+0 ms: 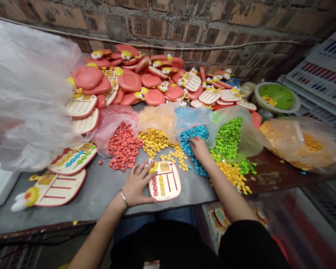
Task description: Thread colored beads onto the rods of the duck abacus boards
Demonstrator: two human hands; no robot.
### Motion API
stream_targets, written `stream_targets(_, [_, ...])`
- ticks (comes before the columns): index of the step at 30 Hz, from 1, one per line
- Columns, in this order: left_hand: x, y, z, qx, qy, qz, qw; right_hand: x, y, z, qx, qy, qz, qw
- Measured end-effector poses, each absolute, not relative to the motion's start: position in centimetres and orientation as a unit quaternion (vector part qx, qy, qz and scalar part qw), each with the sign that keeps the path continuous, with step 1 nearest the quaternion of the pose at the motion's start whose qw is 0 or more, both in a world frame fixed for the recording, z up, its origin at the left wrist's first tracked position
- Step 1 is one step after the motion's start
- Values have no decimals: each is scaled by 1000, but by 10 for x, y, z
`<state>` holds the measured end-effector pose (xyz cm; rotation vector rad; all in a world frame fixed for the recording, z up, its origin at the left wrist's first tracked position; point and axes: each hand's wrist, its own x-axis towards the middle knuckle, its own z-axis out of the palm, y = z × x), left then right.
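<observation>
My left hand (137, 185), a bracelet at its wrist, lies with spread fingers on the left edge of a cream toy board (172, 183) with a red rim. Red and yellow pieces fill two columns of that board; its other slots show no pieces. My right hand (200, 148) reaches into the blue pieces (194, 133) spilling from a bag, fingers bent together; what they hold, if anything, is too small to make out. Red pieces (124, 144) and yellow pieces (154, 140) lie left of the blue ones, green pieces (228, 138) to the right.
Many red-backed toy boards (130, 81) are piled along the brick wall. At the left are a large plastic bag (30, 93), a board with coloured pieces (72, 158) and another board (60, 188). A bag of orange pieces (302, 144) and a green bowl (277, 97) stand right.
</observation>
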<state>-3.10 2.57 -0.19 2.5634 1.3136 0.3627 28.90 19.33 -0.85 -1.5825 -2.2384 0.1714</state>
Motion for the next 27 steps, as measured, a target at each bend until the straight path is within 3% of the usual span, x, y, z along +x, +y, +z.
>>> stream_targets(4, [-30,25,0,876,454,113,116,284,191,-8,-559,-814,65,145])
stream_targets(13, [-18,25,17,873,470,81,98,294,166,-13,-540,-826,5,159])
stream_targets(22, [3,35,15,888,429,86,139,271,130,9,-447,-788,144,399])
stream_targets(27, [-2,33,10,889,421,88,157,235,105,7,-360,-837,214,351])
